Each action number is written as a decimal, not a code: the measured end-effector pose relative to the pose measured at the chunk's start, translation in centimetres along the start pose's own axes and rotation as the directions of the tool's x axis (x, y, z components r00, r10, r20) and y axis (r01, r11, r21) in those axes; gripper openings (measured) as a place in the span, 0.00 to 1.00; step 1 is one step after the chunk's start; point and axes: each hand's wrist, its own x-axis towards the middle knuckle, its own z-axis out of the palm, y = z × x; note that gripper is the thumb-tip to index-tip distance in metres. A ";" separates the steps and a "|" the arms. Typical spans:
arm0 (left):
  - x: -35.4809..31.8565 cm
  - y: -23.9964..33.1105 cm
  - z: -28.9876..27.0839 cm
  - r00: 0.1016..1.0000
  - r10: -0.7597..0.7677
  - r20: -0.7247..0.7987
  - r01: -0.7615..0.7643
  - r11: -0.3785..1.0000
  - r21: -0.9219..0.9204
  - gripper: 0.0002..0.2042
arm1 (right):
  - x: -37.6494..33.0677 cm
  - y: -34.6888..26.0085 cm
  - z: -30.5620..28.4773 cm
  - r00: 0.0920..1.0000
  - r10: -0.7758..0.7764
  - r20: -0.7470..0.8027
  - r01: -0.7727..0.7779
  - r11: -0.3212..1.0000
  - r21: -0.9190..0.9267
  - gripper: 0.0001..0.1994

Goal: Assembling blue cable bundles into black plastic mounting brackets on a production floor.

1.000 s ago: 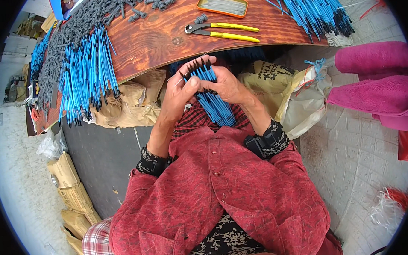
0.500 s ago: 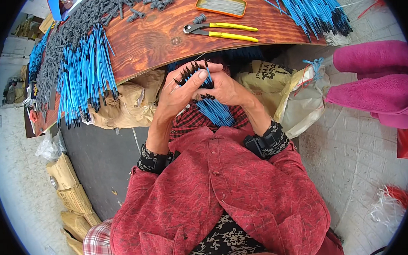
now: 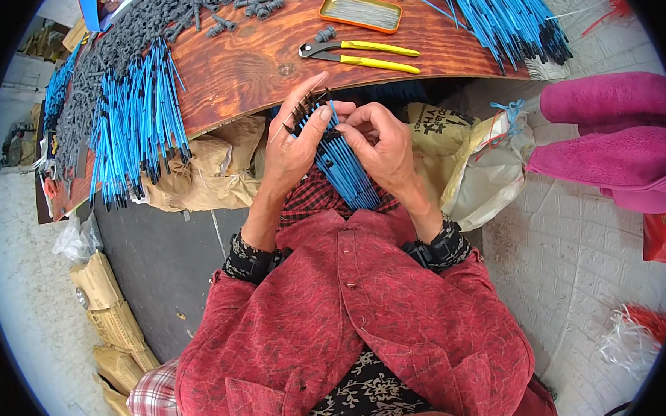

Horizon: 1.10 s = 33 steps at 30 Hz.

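Note:
My left hand (image 3: 293, 146) grips a bundle of thin blue rods with black tips (image 3: 340, 162), held upright just below the edge of the wooden table (image 3: 265, 61). The black tips fan out above my left fingers. My right hand (image 3: 381, 145) pinches rods on the right side of the same bundle near its top. The lower ends of the rods rest over my lap.
On the table lie a heap of blue rods (image 3: 133, 128) at the left, another heap (image 3: 507, 10) at the right, grey plastic pieces (image 3: 150, 22), yellow-handled pliers (image 3: 362, 52) and an orange-rimmed tin (image 3: 360, 11). Sacks (image 3: 466, 156) sit under the table. Pink cushions (image 3: 608, 141) are at the right.
The bundle has been lifted and turned more upright between my hands. My right fingers have shifted toward the top of the rods.

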 end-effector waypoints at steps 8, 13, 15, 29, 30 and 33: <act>0.2 -0.8 0.1 0.994 0.098 -0.041 -0.096 0.994 0.047 0.24 | 0.5 -0.7 0.7 0.987 -0.145 -0.076 0.140 0.987 -0.075 0.07; 0.1 -1.0 0.2 0.994 0.081 -0.069 -0.084 0.996 -0.029 0.23 | 0.7 -0.4 1.0 0.984 -0.146 -0.100 0.139 0.988 -0.071 0.07; 0.2 -1.5 -0.1 0.991 0.121 -0.066 -0.119 0.992 0.031 0.21 | 0.8 -0.4 1.0 0.985 -0.135 -0.111 0.130 0.990 -0.051 0.07; 0.5 -2.1 -0.1 0.994 0.098 -0.053 -0.100 0.994 -0.051 0.21 | 0.9 -0.3 0.7 0.993 -0.082 -0.090 0.082 0.997 -0.002 0.06; 0.6 -2.1 -0.2 0.994 0.100 -0.047 -0.103 0.993 -0.060 0.22 | 0.9 -0.4 0.6 0.993 -0.082 -0.089 0.082 0.997 -0.002 0.06; 0.6 -1.9 -0.2 0.995 0.092 -0.028 -0.094 0.993 -0.072 0.23 | 1.0 -0.5 0.5 0.994 -0.080 -0.077 0.080 0.997 0.003 0.07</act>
